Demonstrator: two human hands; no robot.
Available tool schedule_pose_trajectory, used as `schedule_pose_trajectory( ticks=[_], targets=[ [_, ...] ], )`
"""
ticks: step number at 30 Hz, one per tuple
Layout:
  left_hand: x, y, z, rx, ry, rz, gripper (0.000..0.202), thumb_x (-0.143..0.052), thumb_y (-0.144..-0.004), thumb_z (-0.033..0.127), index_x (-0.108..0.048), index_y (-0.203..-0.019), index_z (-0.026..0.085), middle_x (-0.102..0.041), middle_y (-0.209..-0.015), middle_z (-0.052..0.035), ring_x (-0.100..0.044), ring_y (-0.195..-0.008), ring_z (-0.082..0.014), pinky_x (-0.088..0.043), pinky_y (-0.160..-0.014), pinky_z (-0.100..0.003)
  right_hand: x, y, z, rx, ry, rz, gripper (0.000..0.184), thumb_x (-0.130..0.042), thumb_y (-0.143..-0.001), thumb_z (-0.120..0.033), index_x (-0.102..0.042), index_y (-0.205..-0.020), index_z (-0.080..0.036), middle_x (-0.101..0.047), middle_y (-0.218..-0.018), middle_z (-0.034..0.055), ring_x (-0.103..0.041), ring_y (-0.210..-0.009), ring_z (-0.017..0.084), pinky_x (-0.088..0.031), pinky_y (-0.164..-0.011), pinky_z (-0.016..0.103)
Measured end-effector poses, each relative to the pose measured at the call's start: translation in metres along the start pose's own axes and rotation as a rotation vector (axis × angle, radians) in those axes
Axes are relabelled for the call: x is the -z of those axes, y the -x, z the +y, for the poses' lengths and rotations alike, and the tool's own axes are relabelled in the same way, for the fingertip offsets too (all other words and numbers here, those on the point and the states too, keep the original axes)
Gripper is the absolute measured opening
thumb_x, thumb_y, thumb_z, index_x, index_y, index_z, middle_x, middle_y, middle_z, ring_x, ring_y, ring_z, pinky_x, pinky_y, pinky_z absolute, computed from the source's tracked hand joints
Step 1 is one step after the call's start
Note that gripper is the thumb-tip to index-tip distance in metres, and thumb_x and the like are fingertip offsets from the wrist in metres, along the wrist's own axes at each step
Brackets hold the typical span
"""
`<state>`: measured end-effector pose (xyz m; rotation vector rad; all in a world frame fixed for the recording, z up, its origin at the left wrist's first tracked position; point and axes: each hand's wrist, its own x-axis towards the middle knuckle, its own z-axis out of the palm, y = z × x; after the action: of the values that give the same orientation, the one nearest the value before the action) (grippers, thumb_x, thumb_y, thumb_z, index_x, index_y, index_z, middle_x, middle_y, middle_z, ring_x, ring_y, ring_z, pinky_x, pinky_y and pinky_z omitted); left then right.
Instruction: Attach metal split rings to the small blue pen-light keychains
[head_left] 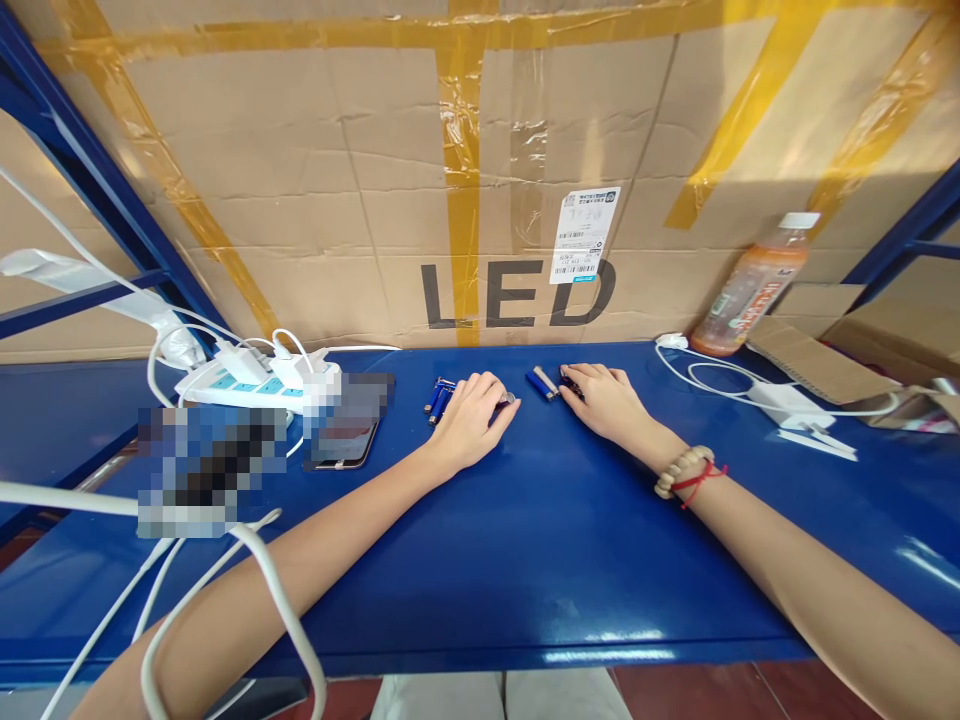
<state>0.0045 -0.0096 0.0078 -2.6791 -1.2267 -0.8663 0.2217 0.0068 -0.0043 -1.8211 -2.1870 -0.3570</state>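
Observation:
My left hand rests on the blue table with its fingers curled. A small shiny metal piece shows between its thumb and fingertips. Against the outer side of that hand lie several small blue sticks with metal ends, which look like USB flash drives. To the right, my right hand lies low with bent fingers over a small dark thing, mostly hidden under them. Just left of those fingertips is another blue flash drive with a silvery part.
A large taped carton stands along the back. On the left are a white power strip, a phone and loose white cables. An orange drink bottle, a white charger and an open cardboard box occupy the right.

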Motion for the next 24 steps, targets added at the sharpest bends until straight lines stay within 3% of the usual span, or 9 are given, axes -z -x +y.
schedule_pose_trajectory(
  ticks=[5,14,20,24],
  targets=[
    [-0.001,0.001,-0.001,-0.031,0.010,0.019,0.023,-0.034,-0.094,0.030,-0.047,-0.079,0.017,-0.054,-0.089,-0.0052,-0.048,-0.081,-0.0180,-0.038,-0.073,-0.032,0.002,-0.002,0.001,0.024,-0.014,-0.025,0.031,-0.037,-0.089,-0.019,-0.061,-0.108,-0.015,-0.063,-0.115,0.0086,-0.054,-0.104,0.023,-0.032,-0.088,0.038],
    [-0.001,0.000,-0.001,-0.048,0.014,0.037,0.022,-0.035,-0.094,0.028,-0.046,-0.077,0.018,-0.055,-0.087,-0.0050,-0.048,-0.080,-0.0176,-0.038,-0.072,-0.030,0.005,-0.001,0.000,0.016,0.033,-0.001,0.030,-0.041,-0.088,-0.027,-0.065,-0.104,-0.018,-0.063,-0.106,0.0092,-0.052,-0.098,0.024,-0.031,-0.082,0.038],
    [0.003,0.002,0.006,-0.317,-0.200,-0.058,0.025,-0.034,-0.093,0.027,-0.053,-0.082,0.016,-0.058,-0.090,-0.0077,-0.051,-0.084,-0.0200,-0.036,-0.074,-0.033,0.005,0.000,0.000,0.017,0.022,0.010,0.030,-0.041,-0.087,-0.025,-0.064,-0.106,-0.018,-0.064,-0.102,0.0096,-0.052,-0.095,0.024,-0.031,-0.081,0.038],
    [0.001,0.004,0.008,-0.332,-0.279,-0.085,0.039,-0.029,-0.094,0.038,-0.058,-0.082,0.014,-0.059,-0.091,-0.0101,-0.052,-0.088,-0.0225,-0.037,-0.078,-0.035,0.004,0.000,0.000,0.020,0.022,0.027,0.032,-0.039,-0.087,-0.026,-0.065,-0.105,-0.018,-0.064,-0.100,0.0099,-0.053,-0.095,0.025,-0.032,-0.080,0.038]
  ],
)
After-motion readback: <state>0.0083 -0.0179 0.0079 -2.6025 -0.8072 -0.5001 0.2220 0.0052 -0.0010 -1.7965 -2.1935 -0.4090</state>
